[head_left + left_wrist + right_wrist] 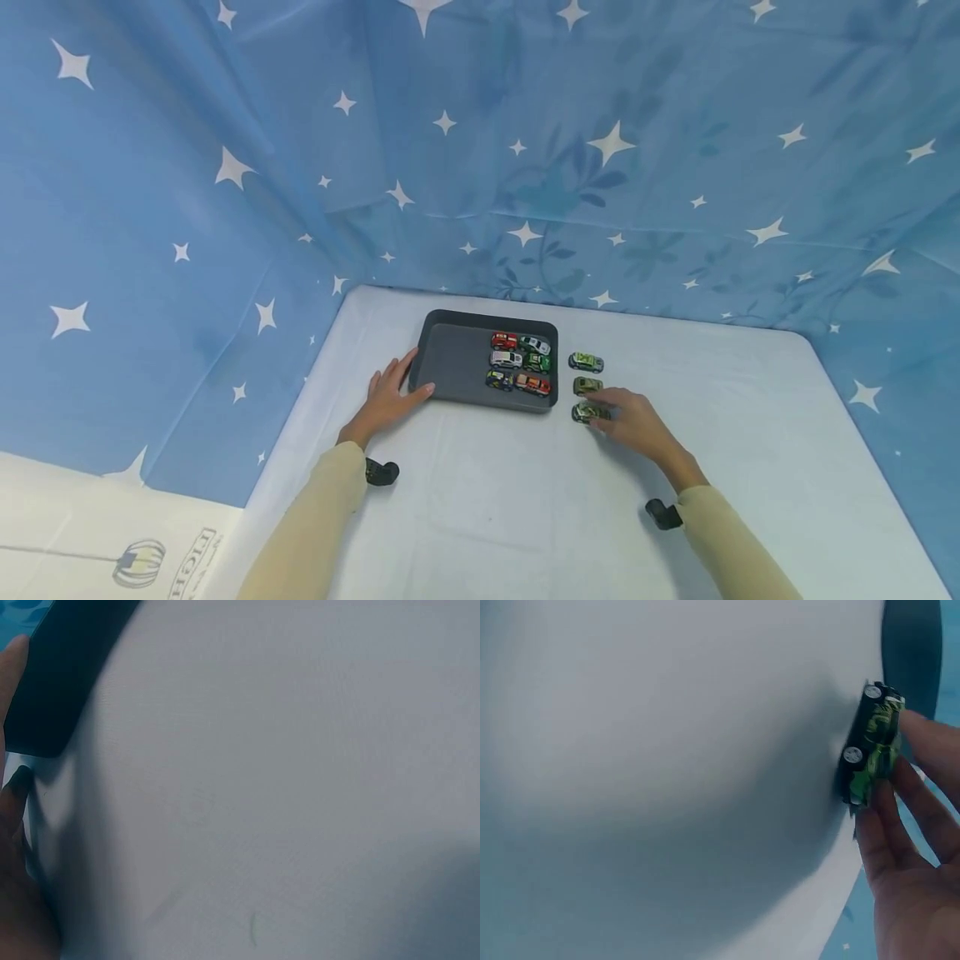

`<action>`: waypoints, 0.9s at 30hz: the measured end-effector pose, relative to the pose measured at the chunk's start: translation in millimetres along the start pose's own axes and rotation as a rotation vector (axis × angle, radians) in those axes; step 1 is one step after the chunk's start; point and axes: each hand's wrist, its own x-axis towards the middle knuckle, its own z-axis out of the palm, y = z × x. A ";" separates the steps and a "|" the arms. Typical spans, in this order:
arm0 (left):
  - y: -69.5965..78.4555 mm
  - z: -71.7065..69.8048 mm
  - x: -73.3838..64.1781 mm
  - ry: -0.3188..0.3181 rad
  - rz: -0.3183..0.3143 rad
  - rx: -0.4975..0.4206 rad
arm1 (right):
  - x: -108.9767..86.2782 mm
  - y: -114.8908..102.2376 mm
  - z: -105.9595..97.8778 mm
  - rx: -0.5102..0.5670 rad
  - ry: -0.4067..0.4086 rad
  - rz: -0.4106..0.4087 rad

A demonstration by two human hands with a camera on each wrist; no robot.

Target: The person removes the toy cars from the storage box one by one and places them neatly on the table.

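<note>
A dark grey rectangular tray [453, 360] lies on the table, with several small toy cars in its right half. My left hand [384, 405] rests at the tray's left side, fingers spread along the rim and thumb at the front corner; the left wrist view shows only part of this hand [21, 892] beside the tray wall [64, 675]. To the right of the tray, my right hand [636, 423] pinches a green camouflage toy car [874, 746] between thumb and fingertips. Just behind it is an olive-green toy car [587, 385], partly behind the fingers.
Farther back in that column stands a bright green toy car [586, 362]. In the tray are a red car [504, 341], a white car [506, 359] and an orange car [533, 384], among others. A blue star-patterned cloth [480, 192] hangs behind the white table [480, 492].
</note>
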 end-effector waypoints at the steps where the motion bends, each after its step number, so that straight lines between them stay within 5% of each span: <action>1: -1.4 0.9 -0.2 0.003 0.003 -0.006 | 0.2 -0.5 -1.2 0.007 0.012 0.005; 13: -0.2 1.2 -1.5 0.013 0.001 -0.015 | 8.0 -4.1 -10.1 0.078 0.087 -0.040; 27: 5.0 -2.0 -2.4 0.007 -0.017 -0.004 | 39.3 -26.8 -10.1 0.128 0.034 -0.013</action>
